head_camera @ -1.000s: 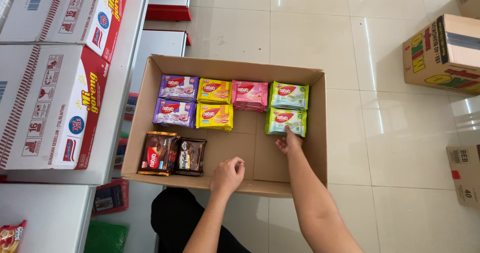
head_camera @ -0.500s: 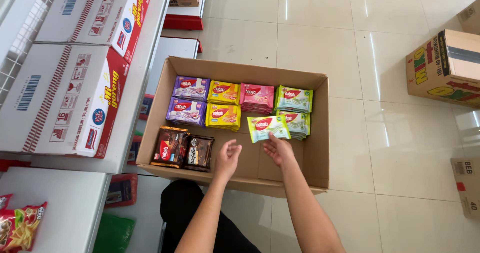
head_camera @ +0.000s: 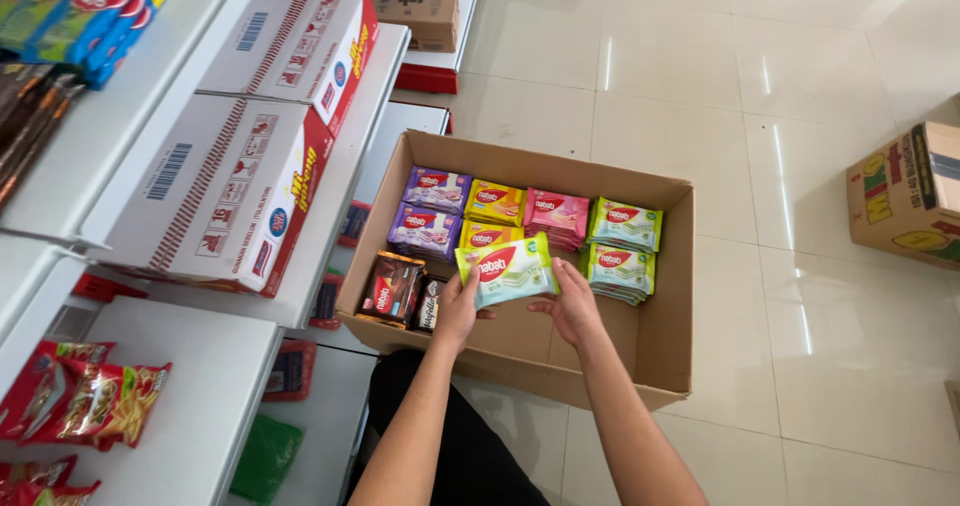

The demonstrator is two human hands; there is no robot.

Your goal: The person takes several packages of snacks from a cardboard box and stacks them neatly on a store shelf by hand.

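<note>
Seen from above, a person crouches over an open cardboard box (head_camera: 660,361) on a pale tiled floor (head_camera: 800,76). Both hands hold a stack of green wafer packs (head_camera: 507,271) just above the middle of the box. The left hand (head_camera: 460,308) grips its left end and the right hand (head_camera: 572,301) its right end, fingers closed around the stack. Inside the box lie rows of purple packs (head_camera: 430,209), yellow packs (head_camera: 493,206), pink packs (head_camera: 556,216) and more green packs (head_camera: 623,246), with brown packs (head_camera: 392,288) at the near left corner. To the left stands a white shelf (head_camera: 330,216) carrying large white and red cartons (head_camera: 225,191).
</note>
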